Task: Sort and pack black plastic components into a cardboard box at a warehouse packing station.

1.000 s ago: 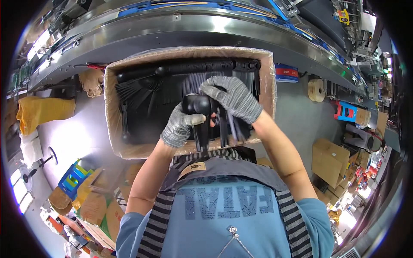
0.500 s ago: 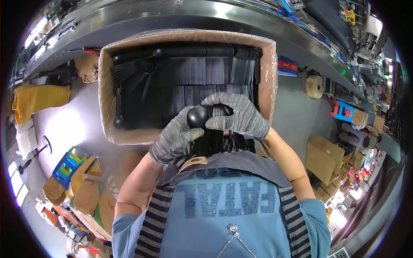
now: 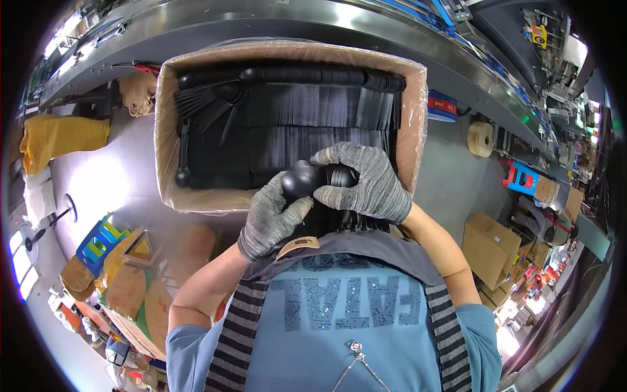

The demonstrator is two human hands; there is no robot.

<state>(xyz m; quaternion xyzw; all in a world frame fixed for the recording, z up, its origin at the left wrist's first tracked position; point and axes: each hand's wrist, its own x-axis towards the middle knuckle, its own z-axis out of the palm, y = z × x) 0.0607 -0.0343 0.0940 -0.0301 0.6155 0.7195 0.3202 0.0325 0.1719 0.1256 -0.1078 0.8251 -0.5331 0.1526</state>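
Note:
In front of my chest I hold a bunch of nested black spoons (image 3: 304,180), their rounded bowls facing up. My left hand (image 3: 273,219), in a grey knitted glove, curls its fingers and thumb about the left end of the bunch. Gripping the right end is my right hand (image 3: 367,183), gloved the same way, with thumb and fingers on opposite sides. The handles hang toward my body and are partly hidden. Just beyond my hands a cardboard box (image 3: 410,124) lined with clear plastic holds rows of stacked black spoons (image 3: 297,108); a few lie fanned out at its left.
A metal workbench edge (image 3: 261,29) runs behind the box. On the right are a roll of tape (image 3: 481,139), a red and blue stool (image 3: 520,175) and a cardboard carton (image 3: 490,245). A blue and green stool (image 3: 101,245) and a yellow sack (image 3: 62,142) stand left.
The bunch has shifted slightly, and a second rounded bowl now shows beside the first. My left hand has moved a little right; the view has shifted slightly.

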